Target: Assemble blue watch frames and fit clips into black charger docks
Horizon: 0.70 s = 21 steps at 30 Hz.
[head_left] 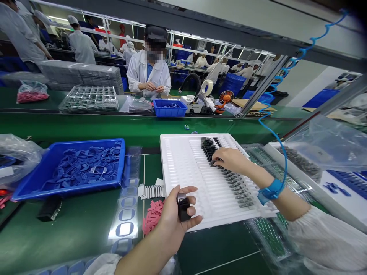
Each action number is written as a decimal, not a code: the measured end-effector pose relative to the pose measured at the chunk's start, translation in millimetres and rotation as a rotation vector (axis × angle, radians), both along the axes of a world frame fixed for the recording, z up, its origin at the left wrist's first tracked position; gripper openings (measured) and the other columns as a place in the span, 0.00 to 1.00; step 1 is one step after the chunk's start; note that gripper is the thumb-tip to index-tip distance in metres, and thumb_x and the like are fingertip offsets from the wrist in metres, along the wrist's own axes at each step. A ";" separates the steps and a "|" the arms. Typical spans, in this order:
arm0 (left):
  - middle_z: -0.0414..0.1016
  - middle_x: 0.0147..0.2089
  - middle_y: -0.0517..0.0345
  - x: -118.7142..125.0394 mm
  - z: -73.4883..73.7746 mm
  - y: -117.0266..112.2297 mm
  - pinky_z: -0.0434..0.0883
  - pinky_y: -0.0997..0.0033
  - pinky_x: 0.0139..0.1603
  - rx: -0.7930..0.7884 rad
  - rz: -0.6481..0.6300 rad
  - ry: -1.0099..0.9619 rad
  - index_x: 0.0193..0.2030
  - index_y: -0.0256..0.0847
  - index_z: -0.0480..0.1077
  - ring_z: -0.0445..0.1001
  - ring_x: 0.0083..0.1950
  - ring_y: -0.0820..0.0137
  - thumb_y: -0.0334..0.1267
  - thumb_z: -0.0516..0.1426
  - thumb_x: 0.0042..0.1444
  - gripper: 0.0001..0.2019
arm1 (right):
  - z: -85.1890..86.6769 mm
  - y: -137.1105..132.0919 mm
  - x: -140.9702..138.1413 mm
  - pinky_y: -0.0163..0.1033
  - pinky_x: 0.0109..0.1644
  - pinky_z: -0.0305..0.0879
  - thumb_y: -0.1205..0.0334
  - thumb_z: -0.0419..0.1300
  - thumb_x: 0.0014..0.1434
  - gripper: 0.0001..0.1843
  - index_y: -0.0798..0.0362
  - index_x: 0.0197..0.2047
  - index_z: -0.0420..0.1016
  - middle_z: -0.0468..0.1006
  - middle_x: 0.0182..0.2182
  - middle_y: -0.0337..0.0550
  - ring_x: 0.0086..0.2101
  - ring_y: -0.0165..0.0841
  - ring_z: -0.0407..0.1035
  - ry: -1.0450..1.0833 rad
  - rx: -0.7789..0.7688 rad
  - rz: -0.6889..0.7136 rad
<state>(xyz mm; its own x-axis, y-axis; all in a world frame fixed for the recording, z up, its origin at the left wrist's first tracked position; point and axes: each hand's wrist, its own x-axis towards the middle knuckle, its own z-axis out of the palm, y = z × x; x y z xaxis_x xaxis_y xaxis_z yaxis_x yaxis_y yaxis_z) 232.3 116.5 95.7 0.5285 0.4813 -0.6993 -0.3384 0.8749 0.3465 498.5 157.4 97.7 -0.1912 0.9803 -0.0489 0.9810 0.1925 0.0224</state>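
My left hand [179,214] is curled round a small stack of shiny black rectangular pieces [183,208], held in front of the tray's near left corner. A white slotted foam tray [183,168] lies before me. Along its slots runs a row of thin black parts [208,148], with paler, clear-looking ones [242,194] nearer to me. Over that row, my right hand [231,159] pinches one of the black parts at its slot; the fingertips partly cover it. A blue strap [271,191] with a coiled cord circles my right wrist.
To the left stands a blue bin [21,191] of blue frames. Pink strips [153,214] and white-and-black pieces [150,191] lie beside the tray. At right are green circuit boards [268,233] and a box of grey parts [301,160]. A co-worker [149,72] sits opposite. The blue coiled cord [276,135] hangs at right.
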 end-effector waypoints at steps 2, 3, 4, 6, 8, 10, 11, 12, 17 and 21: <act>0.62 0.23 0.65 0.4 -0.5 -0.1 0.67 0.77 0.22 -0.016 0.012 0.006 0.36 0.35 0.70 0.56 0.17 0.82 0.40 0.49 0.58 0.12 | 14.1 -2.4 -7.0 0.39 0.37 0.61 0.65 0.54 0.57 0.07 0.52 0.35 0.74 0.77 0.35 0.47 0.38 0.39 0.69 0.017 0.029 0.005; 0.62 0.23 0.65 1.1 -0.7 0.1 0.67 0.77 0.22 -0.026 0.027 0.012 0.36 0.35 0.69 0.57 0.17 0.82 0.40 0.49 0.58 0.11 | 23.4 -5.4 -13.4 0.39 0.37 0.62 0.63 0.54 0.58 0.08 0.53 0.37 0.74 0.77 0.36 0.47 0.37 0.38 0.69 0.043 0.044 0.009; 0.62 0.23 0.65 2.2 -0.9 0.4 0.67 0.77 0.23 -0.036 0.052 0.018 0.36 0.35 0.69 0.58 0.17 0.82 0.41 0.49 0.59 0.12 | 33.8 -9.5 -22.0 0.38 0.37 0.62 0.61 0.54 0.59 0.08 0.53 0.38 0.73 0.76 0.36 0.46 0.37 0.37 0.69 0.099 0.043 0.025; 0.65 0.25 0.64 4.8 -1.0 1.0 0.68 0.77 0.25 -0.046 0.126 0.034 0.37 0.35 0.69 0.61 0.18 0.82 0.43 0.49 0.60 0.13 | 55.3 -20.4 -45.5 0.35 0.35 0.62 0.55 0.56 0.58 0.11 0.53 0.38 0.73 0.76 0.35 0.44 0.34 0.33 0.69 0.304 -0.039 0.107; 0.68 0.27 0.61 7.7 -1.1 0.9 0.69 0.76 0.27 -0.047 0.188 0.050 0.38 0.36 0.68 0.66 0.21 0.80 0.44 0.48 0.60 0.14 | 72.4 -31.4 -73.9 0.33 0.36 0.62 0.54 0.59 0.57 0.11 0.53 0.37 0.74 0.76 0.34 0.42 0.34 0.31 0.69 0.511 -0.262 0.254; 0.70 0.28 0.57 10.4 -1.5 -0.4 0.69 0.76 0.26 -0.041 0.184 0.056 0.38 0.36 0.68 0.70 0.24 0.76 0.46 0.47 0.61 0.16 | 80.7 -38.4 -101.3 0.33 0.37 0.62 0.59 0.61 0.56 0.08 0.52 0.37 0.75 0.76 0.34 0.40 0.35 0.30 0.69 0.544 -0.424 0.349; 0.71 0.28 0.56 11.6 -1.8 -1.3 0.68 0.76 0.24 -0.045 0.165 0.056 0.37 0.36 0.69 0.71 0.25 0.75 0.48 0.46 0.60 0.17 | 81.6 -40.0 -112.9 0.33 0.37 0.61 0.61 0.62 0.55 0.06 0.52 0.37 0.75 0.76 0.33 0.40 0.35 0.30 0.69 0.512 -0.465 0.363; 0.71 0.27 0.56 12.5 -2.3 -2.4 0.68 0.76 0.24 -0.051 0.147 0.053 0.35 0.36 0.69 0.71 0.25 0.74 0.48 0.47 0.60 0.18 | 80.8 -40.4 -122.5 0.33 0.36 0.61 0.64 0.63 0.54 0.05 0.52 0.36 0.76 0.76 0.33 0.39 0.35 0.31 0.68 0.468 -0.483 0.359; 0.69 0.22 0.59 13.5 -5.0 -6.7 0.69 0.77 0.25 -0.124 0.228 0.000 0.26 0.37 0.66 0.68 0.23 0.76 0.46 0.49 0.59 0.16 | 70.2 -41.6 -144.3 0.34 0.37 0.62 0.68 0.62 0.52 0.09 0.52 0.39 0.75 0.76 0.34 0.40 0.38 0.33 0.67 0.372 -0.405 0.301; 0.64 0.20 0.62 10.3 -8.8 -8.8 0.63 0.79 0.19 -0.115 0.294 -0.036 0.25 0.39 0.65 0.64 0.20 0.77 0.48 0.51 0.58 0.17 | 63.0 -56.8 -148.2 0.40 0.44 0.63 0.69 0.58 0.55 0.16 0.54 0.48 0.70 0.74 0.42 0.45 0.42 0.35 0.66 0.357 -0.181 0.370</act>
<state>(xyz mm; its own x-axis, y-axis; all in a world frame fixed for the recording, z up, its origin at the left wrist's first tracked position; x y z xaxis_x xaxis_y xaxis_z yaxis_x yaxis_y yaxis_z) 242.6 107.8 86.9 0.4037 0.5356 -0.7417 -0.5928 0.7706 0.2339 350.3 100.5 160.7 -0.5577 0.8263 -0.0791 0.7874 0.4965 -0.3654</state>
